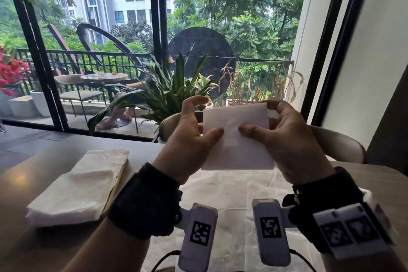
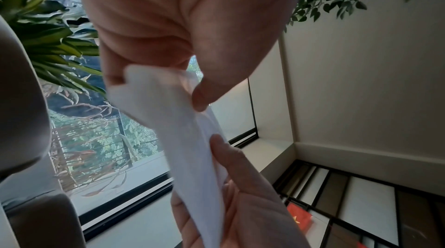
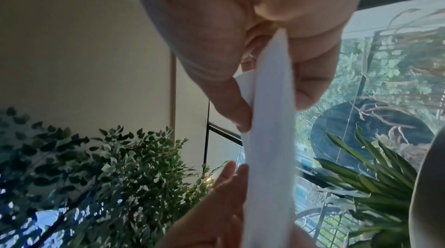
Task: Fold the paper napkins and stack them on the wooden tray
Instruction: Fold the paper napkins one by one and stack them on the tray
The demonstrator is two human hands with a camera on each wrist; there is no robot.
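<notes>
Pinching the napkin edges, left hand and right hand grip it above the table.

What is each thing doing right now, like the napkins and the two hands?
Held napkin: folded, lifted above the table, pinched from both sides.
Left hand: pinches the napkin's left edge.
Right hand: pinches its right edge.
Folded napkin stack: lying on the wooden tray, untouched.
Unfolded napkins: spread flat on the table under the hands.
</notes>
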